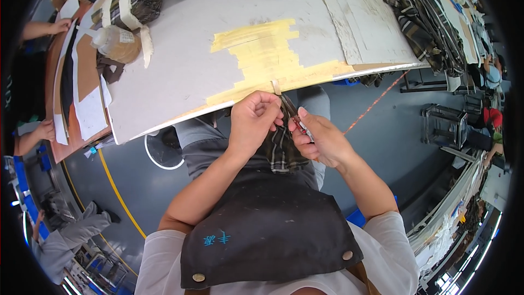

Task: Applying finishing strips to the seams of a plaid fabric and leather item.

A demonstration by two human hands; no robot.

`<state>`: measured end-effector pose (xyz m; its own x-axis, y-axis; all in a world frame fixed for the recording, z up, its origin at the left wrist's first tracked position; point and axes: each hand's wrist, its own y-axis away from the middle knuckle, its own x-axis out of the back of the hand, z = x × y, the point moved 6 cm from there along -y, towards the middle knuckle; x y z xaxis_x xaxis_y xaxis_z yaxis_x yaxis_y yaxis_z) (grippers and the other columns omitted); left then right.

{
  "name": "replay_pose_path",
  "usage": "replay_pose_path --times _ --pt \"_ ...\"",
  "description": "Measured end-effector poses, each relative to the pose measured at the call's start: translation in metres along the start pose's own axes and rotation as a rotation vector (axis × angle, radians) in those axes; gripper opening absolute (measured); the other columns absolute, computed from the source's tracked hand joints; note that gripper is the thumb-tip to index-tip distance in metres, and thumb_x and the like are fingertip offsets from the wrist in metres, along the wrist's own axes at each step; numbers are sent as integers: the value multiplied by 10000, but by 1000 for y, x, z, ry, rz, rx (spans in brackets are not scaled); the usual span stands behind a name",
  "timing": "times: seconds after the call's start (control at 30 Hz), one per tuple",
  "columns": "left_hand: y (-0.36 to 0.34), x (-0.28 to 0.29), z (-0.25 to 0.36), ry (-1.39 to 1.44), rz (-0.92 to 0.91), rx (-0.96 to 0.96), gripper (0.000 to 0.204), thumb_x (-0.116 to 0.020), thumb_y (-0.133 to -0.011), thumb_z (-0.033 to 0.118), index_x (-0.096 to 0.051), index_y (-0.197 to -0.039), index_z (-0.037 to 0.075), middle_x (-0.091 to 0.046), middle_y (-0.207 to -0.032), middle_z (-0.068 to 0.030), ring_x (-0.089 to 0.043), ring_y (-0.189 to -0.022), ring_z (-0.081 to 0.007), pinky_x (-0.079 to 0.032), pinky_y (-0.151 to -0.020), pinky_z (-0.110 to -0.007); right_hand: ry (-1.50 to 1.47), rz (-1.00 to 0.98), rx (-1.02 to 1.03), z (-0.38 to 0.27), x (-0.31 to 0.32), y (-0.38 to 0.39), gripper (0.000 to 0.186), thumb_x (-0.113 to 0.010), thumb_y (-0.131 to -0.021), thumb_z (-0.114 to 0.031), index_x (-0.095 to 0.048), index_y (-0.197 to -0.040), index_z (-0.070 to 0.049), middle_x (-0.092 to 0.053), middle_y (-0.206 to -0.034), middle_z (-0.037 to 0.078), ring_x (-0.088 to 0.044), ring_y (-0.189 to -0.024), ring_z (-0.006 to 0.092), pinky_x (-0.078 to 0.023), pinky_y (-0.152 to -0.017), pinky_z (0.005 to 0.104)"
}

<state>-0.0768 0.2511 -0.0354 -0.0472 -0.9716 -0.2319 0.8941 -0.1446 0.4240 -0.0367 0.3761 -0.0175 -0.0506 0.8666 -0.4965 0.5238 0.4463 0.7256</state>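
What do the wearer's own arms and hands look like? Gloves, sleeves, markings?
Left hand and right hand: no gloves, rings or watch visible. Forearms bare; short, loose white sleeves cover the upper arms. No cables or markings seen on either arm.

Bearings taken from the centre of the head view, 12 at top. Plaid cloth piece (285,155): dark ground, pale crossing lines; lies near centre toward 4 o'clock. Narrow at its upper end, wider below; creased, lower end toward 6. Upper part partly hidden; whether it hangs free cannot be told. Beige strip (276,87): short, narrow, toward 1 o'clock, just above the cloth's upper end; any join unclear. Red-handled hand tool (301,125): slender dark tip, exact type indistinct; lies toward 3 o'clock, tilted, tip toward 11, handle end toward 5.
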Motion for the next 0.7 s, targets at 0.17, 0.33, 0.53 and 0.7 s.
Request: replay_pose_path --times 0.17,0.33,0.53,0.7 --pt "7 5 1 -30 -13 -82 74 -540 -833 42 -572 -887 3 -597 -698 -52 -566 -600 -83 -461 -519 -199 -83 -12 35 -1 -7 -6 347 -391 -935 -395 -459 -823 -74 -319 -568 -39 -232 -424 40 -164 -357 192" --pt "2 -9 -10 16 -74 -119 86 -542 -855 78 -560 -878 -3 -584 -681 -46 -568 -583 -80 -459 -501 -197 26 142 264 -27 14 -2 307 -410 -933 -353 -483 -837 -71 -350 -555 -33 -273 -408 34 -205 -345 172" --pt "7 -7 -4 12 -52 -100 85 -532 -854 63 -546 -862 -21 -568 -681 -39 -552 -579 -73 -445 -489 -191 1140 806 1245 -133 37 20 296 -466 -917 -254 -500 -1013 24 -507 -701 27 -468 -584 111 -408 -526 225" --pt "6 -4 -5 40 -39 -90 89 -535 -855 68 -543 -862 -20 -568 -684 -41 -548 -577 -71 -447 -490 -190 993 438 777 -88 2 0 143 -567 -844 -126 -558 -896 7 -590 -698 59 -547 -610 107 -437 -570 222"
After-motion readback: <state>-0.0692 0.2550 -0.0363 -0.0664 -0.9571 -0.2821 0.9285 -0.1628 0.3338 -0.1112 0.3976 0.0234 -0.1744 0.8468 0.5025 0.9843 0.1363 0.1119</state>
